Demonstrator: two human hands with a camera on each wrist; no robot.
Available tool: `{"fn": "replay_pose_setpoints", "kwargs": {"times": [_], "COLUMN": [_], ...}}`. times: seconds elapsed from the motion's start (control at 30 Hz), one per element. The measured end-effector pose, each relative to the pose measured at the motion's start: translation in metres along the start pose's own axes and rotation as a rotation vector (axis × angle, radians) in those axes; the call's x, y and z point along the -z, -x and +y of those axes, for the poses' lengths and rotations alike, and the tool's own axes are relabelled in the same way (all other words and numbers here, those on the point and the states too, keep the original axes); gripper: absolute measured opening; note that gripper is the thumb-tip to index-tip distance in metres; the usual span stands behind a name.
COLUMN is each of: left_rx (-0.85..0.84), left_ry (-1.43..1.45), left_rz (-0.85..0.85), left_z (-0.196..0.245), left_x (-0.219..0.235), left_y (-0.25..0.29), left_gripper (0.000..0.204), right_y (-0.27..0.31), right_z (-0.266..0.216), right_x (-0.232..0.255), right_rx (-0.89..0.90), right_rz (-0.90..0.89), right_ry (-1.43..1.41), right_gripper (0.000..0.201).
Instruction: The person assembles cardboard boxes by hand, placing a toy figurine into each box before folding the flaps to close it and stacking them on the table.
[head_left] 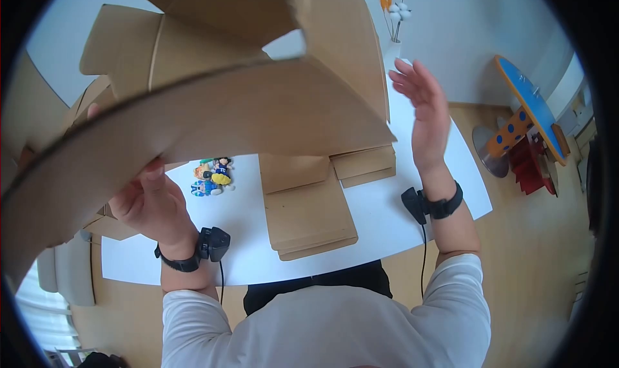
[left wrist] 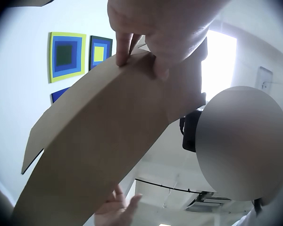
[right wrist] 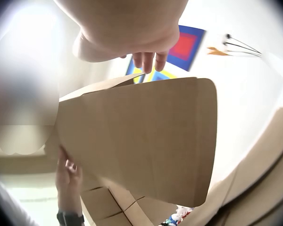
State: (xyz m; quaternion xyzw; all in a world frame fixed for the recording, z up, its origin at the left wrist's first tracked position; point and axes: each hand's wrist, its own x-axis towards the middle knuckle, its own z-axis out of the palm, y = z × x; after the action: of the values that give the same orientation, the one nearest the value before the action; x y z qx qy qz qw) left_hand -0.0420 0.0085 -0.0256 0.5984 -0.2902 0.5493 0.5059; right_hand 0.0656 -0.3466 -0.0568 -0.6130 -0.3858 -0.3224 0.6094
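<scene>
An unfolded cardboard box (head_left: 238,107) is held up in front of my chest, its flaps standing out, and it fills much of the head view. My left hand (head_left: 151,203) pinches its lower left edge, thumb on one face and fingers on the other, as the left wrist view shows with the cardboard (left wrist: 104,127). Beside the box's right end, my right hand (head_left: 425,116) is raised with fingers extended, holding nothing. In the right wrist view its fingertips (right wrist: 148,63) hover just above a cardboard panel (right wrist: 146,136).
On the white table (head_left: 387,232) lie a folded cardboard piece (head_left: 309,216) and a cluster of small colourful toy figures (head_left: 213,178). More cardboard (head_left: 106,226) shows at the left. A vase with dried flowers (head_left: 394,46) stands at the back. A blue-topped table (head_left: 529,94) is off right.
</scene>
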Motion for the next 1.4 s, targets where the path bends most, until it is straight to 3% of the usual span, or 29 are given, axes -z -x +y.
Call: {"fn": "replay_pose_setpoints", "kwargs": {"times": [0.07,0.17,0.2,0.27,0.33,0.4,0.47,0.53,0.67,0.77,0.87,0.97,1.07,1.13,1.23,1.3,1.37,1.4], "left_rx": [-0.045,-0.07,-0.071,-0.161,-0.185,-0.157,0.024,0.254,0.292,0.34,0.314,0.244,0.172,0.215,0.26,0.191,0.024,-0.015], "left_ry": [0.005,-0.057,-0.087,-0.271,-0.373,-0.371,-0.292,-0.173,-0.134,-0.194,-0.391,-0.394,-0.374,-0.322,-0.083,-0.11,-0.372,-0.393], "left_rz": [0.042,0.129,0.155,0.041,-0.087,-0.245,-0.363,-0.418,-0.599,-0.7,-0.783,-0.774,-0.66,-0.624,-0.384,-0.389,-0.616,-0.592], "left_z": [-0.006,0.002,0.007,0.01,0.013,0.011,0.016,0.031,0.036,0.04,0.041,0.035,0.03,0.033,0.043,0.044,0.045,0.046], "left_x": [0.015,0.004,-0.003,-0.008,-0.014,-0.018,-0.018,-0.027,-0.025,-0.026,-0.025,-0.024,-0.025,-0.027,-0.049,-0.049,-0.036,-0.036], "left_y": [0.0,-0.007,-0.013,-0.02,-0.022,-0.022,-0.02,-0.016,-0.02,-0.023,-0.025,-0.025,-0.024,-0.019,-0.009,-0.009,-0.018,-0.02], "left_gripper": [0.033,0.026,0.023,0.019,0.018,0.019,0.022,0.026,0.02,0.021,0.023,0.025,0.032,0.036,0.042,0.046,0.05,0.052], "right_y": [-0.008,-0.026,-0.031,-0.046,-0.063,-0.075,-0.08,-0.076,-0.07,-0.068,-0.065,-0.063,-0.063,-0.063,-0.061,-0.06,-0.059,-0.06], "right_z": [-0.028,-0.043,-0.042,-0.032,-0.031,-0.038,-0.05,-0.047,-0.036,-0.033,-0.031,-0.033,-0.03,-0.031,-0.028,-0.029,-0.028,-0.026], "right_x": [-0.004,-0.037,-0.044,-0.05,-0.039,-0.032,-0.029,-0.028,-0.037,-0.034,-0.047,-0.054,-0.054,-0.055,-0.061,-0.065,-0.063,-0.059], "right_rx": [0.42,0.449,0.382,0.252,0.148,0.084,0.045,0.03,-0.021,-0.21,-0.318,-0.362,-0.352,-0.377,-0.286,-0.278,-0.277,-0.28], "right_rz": [-0.154,-0.069,-0.062,-0.041,0.068,0.156,0.25,0.228,0.094,-0.163,-0.237,-0.271,-0.313,-0.315,-0.297,-0.252,-0.259,-0.29], "right_ry": [0.282,0.5,0.496,0.488,0.247,0.003,-0.231,-0.246,-0.118,-0.211,-0.239,-0.21,-0.178,-0.235,-0.124,-0.036,0.035,0.062], "right_gripper": [0.066,0.053,0.049,0.044,0.044,0.044,0.043,0.045,0.047,0.037,0.032,0.027,0.025,0.023,0.019,0.017,0.018,0.019]}}
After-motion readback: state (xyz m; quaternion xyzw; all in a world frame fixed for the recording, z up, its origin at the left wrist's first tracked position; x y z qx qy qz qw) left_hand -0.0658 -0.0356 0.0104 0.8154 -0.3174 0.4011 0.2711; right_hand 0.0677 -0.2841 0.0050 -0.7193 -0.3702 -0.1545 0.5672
